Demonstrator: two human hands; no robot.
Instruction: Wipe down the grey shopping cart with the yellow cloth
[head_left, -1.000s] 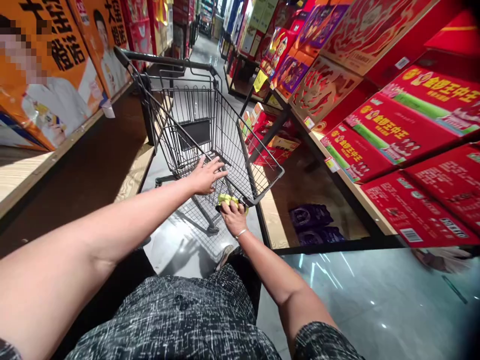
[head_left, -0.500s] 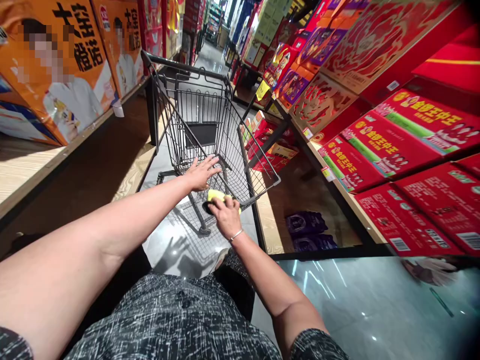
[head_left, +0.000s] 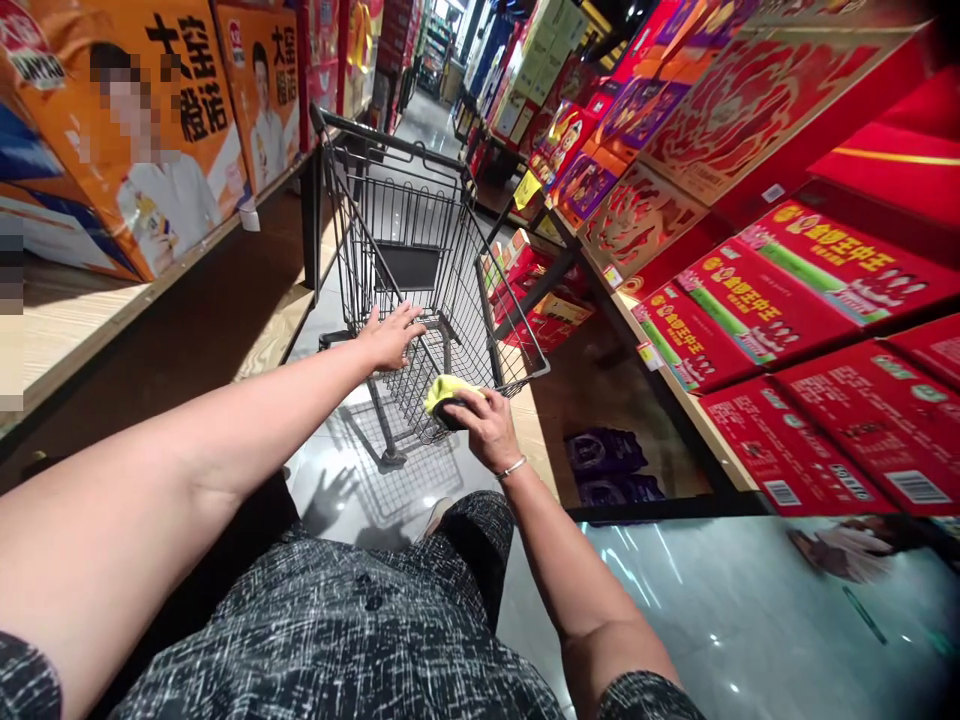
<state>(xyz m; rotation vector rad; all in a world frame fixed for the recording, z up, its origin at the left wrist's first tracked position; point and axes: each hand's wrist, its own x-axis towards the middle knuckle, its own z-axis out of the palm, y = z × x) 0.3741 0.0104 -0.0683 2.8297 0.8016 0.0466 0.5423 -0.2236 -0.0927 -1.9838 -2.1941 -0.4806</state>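
Note:
A black wire shopping cart point(head_left: 409, 268) stands ahead of me, its basket open at the top. My left hand point(head_left: 390, 336) lies at the cart's near rail with fingers spread and holds nothing I can see. My right hand point(head_left: 492, 430) is closed on a yellow cloth point(head_left: 454, 388), bunched at the cart's near end. Something dark shows beneath the cloth; whether it belongs to the cloth is unclear. The right fingertips are partly hidden behind the back of the hand.
On the left, orange packs point(head_left: 161, 150) stand on a wooden shelf. Red boxes point(head_left: 772, 290) are stacked on the right shelf, with purple packs point(head_left: 606, 455) below. An aisle point(head_left: 427, 125) runs beyond the cart. Another person's leg and foot point(head_left: 840, 550) show at the lower right.
My right hand has moved right with the yellow cloth, along the cart's near end. My left hand has shifted slightly left and up. The view has turned a little.

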